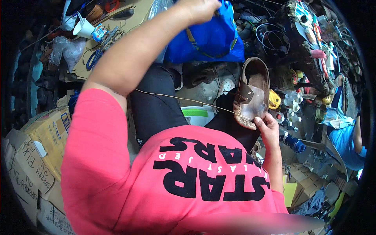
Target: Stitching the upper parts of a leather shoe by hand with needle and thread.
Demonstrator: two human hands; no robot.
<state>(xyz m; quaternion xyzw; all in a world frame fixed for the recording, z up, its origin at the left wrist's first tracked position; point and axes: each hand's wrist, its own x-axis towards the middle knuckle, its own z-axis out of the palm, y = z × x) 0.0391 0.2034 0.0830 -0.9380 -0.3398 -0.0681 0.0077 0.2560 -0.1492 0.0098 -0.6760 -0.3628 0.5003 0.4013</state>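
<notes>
A brown leather shoe [256, 84] rests over my right thigh, its open top facing up and its stitched toe toward me. My right hand [268, 127] is closed on the toe edge, thumb on top. From that edge a tan thread [176, 96] runs left across my lap to my left upper arm, where I lose sight of it. Reaching far forward, my left hand [199, 9] is at the top edge beside a blue bag [207, 43]. Its fingers are partly cut off, so what they hold, if anything, does not show.
Cardboard boxes [49, 137] stack up at my left. A white cup [83, 28] stands on a board at the far left. Small bottles [293, 102] cluster right of the shoe. Another person in blue [344, 137] sits at the far right. A white clog [226, 87] lies between my legs.
</notes>
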